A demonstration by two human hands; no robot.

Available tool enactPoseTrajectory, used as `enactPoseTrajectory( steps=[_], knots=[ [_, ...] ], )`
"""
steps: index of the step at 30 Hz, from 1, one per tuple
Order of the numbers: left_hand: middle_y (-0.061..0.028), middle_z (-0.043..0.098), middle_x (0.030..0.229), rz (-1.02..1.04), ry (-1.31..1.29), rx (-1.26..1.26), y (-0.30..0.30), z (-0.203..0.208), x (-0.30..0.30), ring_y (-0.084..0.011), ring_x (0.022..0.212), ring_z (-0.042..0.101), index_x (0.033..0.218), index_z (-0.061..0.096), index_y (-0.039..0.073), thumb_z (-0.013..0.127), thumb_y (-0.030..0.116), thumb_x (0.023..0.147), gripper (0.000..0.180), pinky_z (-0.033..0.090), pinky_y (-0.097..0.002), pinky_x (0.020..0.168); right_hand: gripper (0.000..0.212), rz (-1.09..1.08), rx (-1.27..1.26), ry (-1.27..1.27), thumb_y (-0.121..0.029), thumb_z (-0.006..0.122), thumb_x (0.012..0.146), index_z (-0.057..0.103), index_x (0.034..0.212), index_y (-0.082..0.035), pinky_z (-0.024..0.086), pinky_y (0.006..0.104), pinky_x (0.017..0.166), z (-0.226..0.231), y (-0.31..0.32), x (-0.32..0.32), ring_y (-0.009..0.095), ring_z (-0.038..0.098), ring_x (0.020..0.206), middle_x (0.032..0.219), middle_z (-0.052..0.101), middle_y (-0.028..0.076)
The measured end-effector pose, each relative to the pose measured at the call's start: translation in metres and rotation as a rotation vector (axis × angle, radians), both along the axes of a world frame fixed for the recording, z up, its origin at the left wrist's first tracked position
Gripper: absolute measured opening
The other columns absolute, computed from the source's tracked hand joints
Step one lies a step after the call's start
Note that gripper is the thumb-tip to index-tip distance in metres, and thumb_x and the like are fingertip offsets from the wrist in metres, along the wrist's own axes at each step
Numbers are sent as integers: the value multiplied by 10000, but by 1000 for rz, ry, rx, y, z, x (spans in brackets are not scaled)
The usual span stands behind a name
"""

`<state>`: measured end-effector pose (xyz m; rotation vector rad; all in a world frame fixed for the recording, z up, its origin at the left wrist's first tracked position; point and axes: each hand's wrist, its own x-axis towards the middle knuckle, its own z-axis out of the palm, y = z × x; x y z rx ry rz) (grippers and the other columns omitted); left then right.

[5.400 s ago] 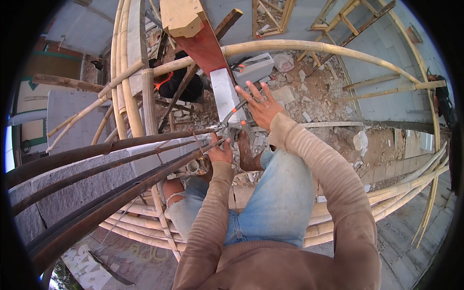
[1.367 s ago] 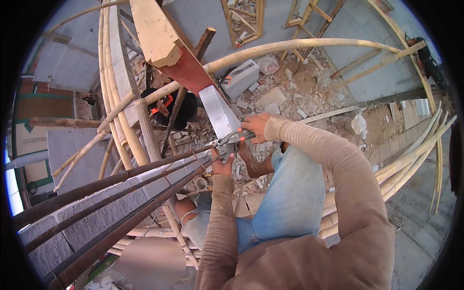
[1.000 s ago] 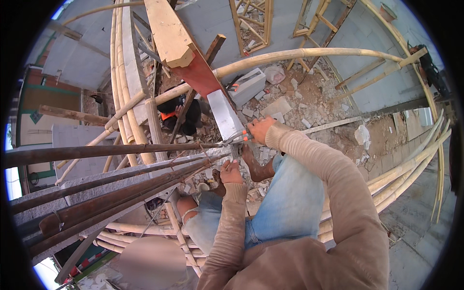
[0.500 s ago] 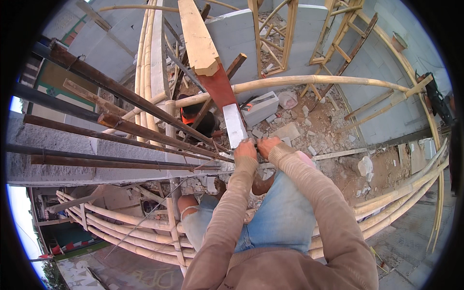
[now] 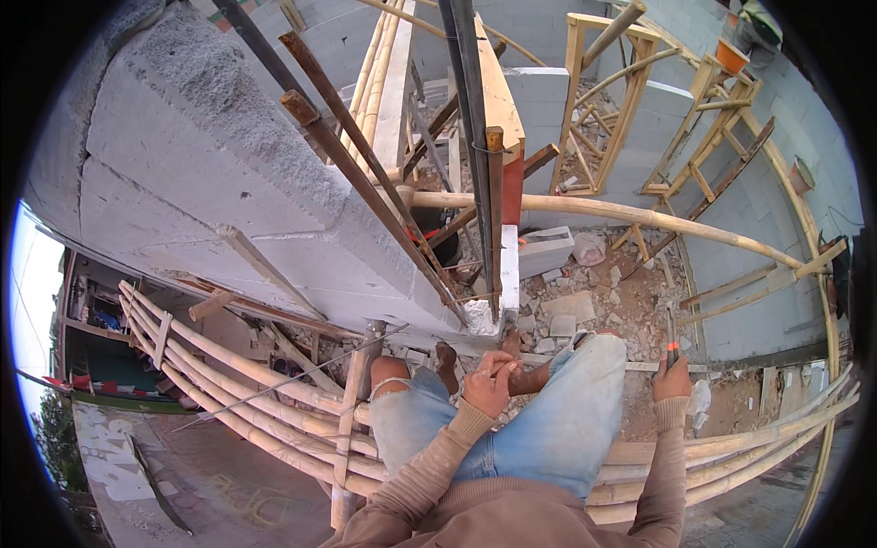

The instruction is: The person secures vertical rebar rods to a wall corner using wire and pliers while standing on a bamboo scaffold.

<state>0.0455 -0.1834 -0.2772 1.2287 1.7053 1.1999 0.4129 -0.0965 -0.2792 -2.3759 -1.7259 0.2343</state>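
Observation:
My right hand (image 5: 671, 382), off to the right of my knee, is wrapped round a hand tool (image 5: 671, 345) with an orange-and-black handle and a slim metal end pointing up and away. Its exact kind does not show. In front of my lap my left hand (image 5: 487, 387) is closed with the fingers drawn together; whatever they may hold is too small to make out. Just beyond it stands the broken corner of the light block wall (image 5: 478, 316). Rusty steel bars (image 5: 361, 164) and upright dark bars (image 5: 477, 146) rise from this corner, partly bound with thin wire.
Bamboo poles (image 5: 274, 393) run around and behind my legs. Another bamboo pole (image 5: 603, 212) crosses ahead. Rubble (image 5: 571, 306) and a pale block (image 5: 546, 251) lie below, beyond the wall. Wooden frames (image 5: 574, 100) and an orange bucket (image 5: 731, 57) stand farther off.
Both hands have left the wall corner: the left drew back toward my lap, the right swung right with the tool now visible. My view has also shifted, so the bars appear more upright.

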Motion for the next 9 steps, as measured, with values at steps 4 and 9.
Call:
enactPoseTrajectory(
  steps=[4,9],
  knots=[
    [-156,714,918,259,-592,-87,-26,-14,-36,-214,820,718,1008,635,-68,635,35,924,134,599,-286,716,381,-240,22,23,-332,568,945,464,1078,10,468,519,817,-6,-159,1,475,589,962,1021,601,272],
    [-142,711,927,410,-743,-56,-36,-11,-66,-212,847,713,1050,666,-87,661,122,930,241,604,-298,746,434,-335,-118,370,-376,658,908,454,1100,-46,465,544,872,-92,-264,-1,400,647,974,1084,642,200]
  ],
)
